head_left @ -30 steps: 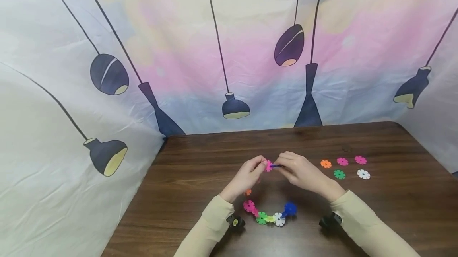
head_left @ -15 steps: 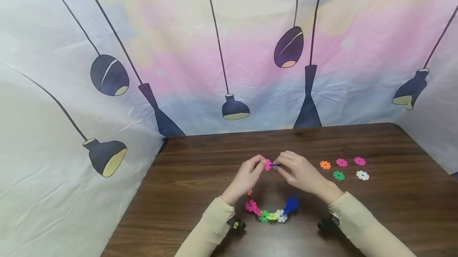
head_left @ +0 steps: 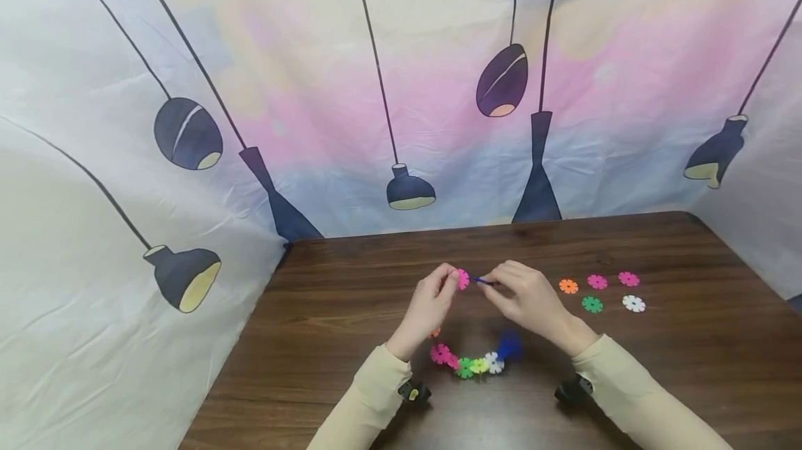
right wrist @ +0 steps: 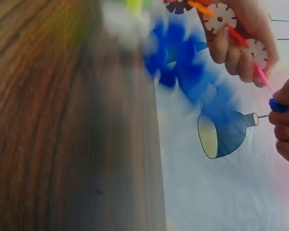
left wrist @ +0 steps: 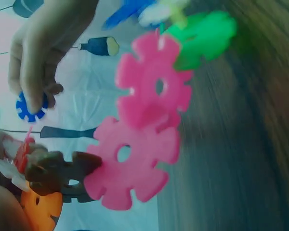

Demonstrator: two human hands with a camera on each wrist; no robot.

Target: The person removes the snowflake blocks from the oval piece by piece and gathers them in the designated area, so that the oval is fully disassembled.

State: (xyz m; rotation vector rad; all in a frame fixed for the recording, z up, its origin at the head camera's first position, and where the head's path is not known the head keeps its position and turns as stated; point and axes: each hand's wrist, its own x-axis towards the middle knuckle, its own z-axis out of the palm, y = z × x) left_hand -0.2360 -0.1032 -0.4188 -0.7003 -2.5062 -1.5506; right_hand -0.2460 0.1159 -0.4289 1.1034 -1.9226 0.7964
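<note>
Left hand (head_left: 431, 300) pinches a pink disc (head_left: 463, 279), right hand (head_left: 525, 297) a blue disc (left wrist: 25, 110); joining seems in progress, next probably needs exact alignment

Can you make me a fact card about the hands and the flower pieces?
Left hand: holds the chain, a pink piece poking out
Right hand: pinches a blue piece
Pink and blue: close; can't tell if touching
Chain colours, below the hands: orange, pink, green, yellow, white, blue
Loose pieces: orange, green, white, two pink, flat on the table
Backdrop: cloth with lamp pictures
</note>
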